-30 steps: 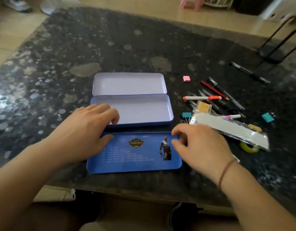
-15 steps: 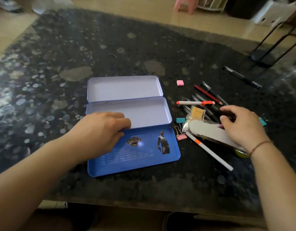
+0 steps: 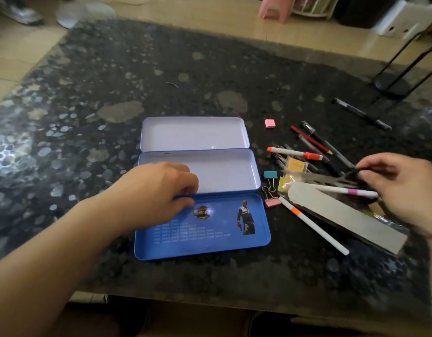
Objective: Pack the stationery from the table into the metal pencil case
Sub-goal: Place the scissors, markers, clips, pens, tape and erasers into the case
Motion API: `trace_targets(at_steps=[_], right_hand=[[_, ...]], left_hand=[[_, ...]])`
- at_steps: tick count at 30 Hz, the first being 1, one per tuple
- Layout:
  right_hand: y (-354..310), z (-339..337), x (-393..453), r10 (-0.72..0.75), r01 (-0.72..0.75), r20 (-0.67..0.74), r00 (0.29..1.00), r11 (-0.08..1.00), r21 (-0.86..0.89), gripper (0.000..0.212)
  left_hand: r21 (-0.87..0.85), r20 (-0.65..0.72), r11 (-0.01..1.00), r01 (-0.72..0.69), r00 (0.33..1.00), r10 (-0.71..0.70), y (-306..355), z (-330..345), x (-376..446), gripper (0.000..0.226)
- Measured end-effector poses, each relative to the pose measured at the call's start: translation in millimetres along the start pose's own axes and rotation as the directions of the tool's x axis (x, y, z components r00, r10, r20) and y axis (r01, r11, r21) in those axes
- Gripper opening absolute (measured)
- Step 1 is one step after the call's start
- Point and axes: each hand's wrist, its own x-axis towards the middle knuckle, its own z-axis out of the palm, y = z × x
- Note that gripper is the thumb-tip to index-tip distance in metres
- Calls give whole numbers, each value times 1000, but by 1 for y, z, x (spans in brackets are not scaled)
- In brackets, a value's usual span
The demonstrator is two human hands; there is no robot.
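Case: your metal case (image 3: pixel 200 176) lies opened out flat on the bench (image 3: pixel 88 117), long axis running 9 to 3 o'clock. Three panels fold out from 12 to 6 o'clock: two pale ones, then the blue one (image 3: pixel 203 229) nearest you.
Writing: the blue panel carries a badge, a standing figure and rows of white print, all too blurred to read.
Left grip: your left hand (image 3: pixel 159 193) rests on the case where the middle and blue panels meet, fingers curled down, pressing on it, nothing pinched.
Right grip: your right hand (image 3: pixel 402 188) sits at 3 o'clock over the pile, thumb and fingers pinched on a dark object (image 3: pixel 351 177) I can't identify.
Pile: pens (image 3: pixel 317 142), a white marker (image 3: pixel 295 153), a grey strip (image 3: pixel 343 212), binder clips (image 3: pixel 270 175) lie right of the case, mostly pointing toward 4 o'clock.
Strays: a pink eraser (image 3: pixel 270 123) at 1 o'clock; a black pen (image 3: pixel 360 114) farther out.
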Motion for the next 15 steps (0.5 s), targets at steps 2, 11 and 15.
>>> trace_targets(at_steps=[2,11,15], right_hand=[[20,-15,5,-35,45,-78,996,991,129,6],[-95,38,-32,73,59,-127,989,598,800,7],[-157,76,-65,-132,181,-129,983,542,821,14]], left_hand=[[-88,-63,995,48,997,-54,-1,-9,1,27],[-767,-220,642,13,934,-282,53,-19,21,36],[-878,-266,470,-89,908,-324,67,-20,26,23]])
